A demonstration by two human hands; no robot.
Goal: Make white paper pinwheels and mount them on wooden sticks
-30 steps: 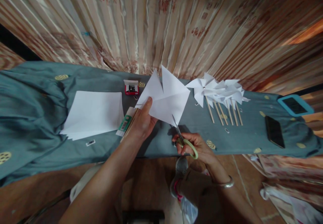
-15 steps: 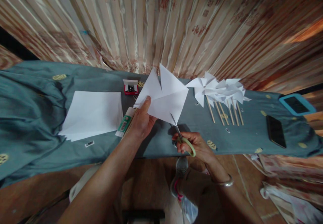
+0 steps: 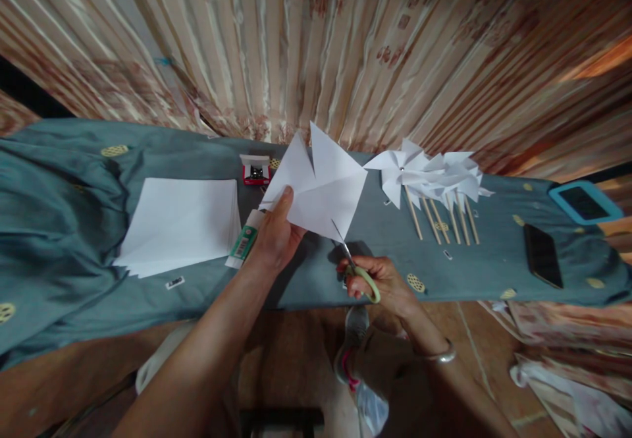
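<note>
A square sheet of white paper (image 3: 326, 191) is pinched at its left side by my left hand (image 3: 280, 235), thumb on top and fingers beneath. One slit runs inward from the paper's upper edge, and its flaps stand slightly apart. My right hand (image 3: 372, 281) is closed around the green handles of a pair of scissors (image 3: 366, 284). Their blades reach over the paper's lower corner, pointing up and left toward its middle. Under my left wrist lies a green-and-white box (image 3: 245, 242), partly covered by the hand.
A stack of white paper (image 3: 182, 224) lies left on the teal cloth (image 3: 197, 293). Behind is a small red box (image 3: 255, 170) of shiny pins. Several paper pinwheels (image 3: 429, 178) on sticks lie right, then a phone (image 3: 542, 255) and a blue-framed device (image 3: 586, 202). Curtains (image 3: 296, 49) hang behind.
The scissor blades sit slightly further up and left along the paper's lower corner. My left hand keeps its hold, and the view has shifted a little.
</note>
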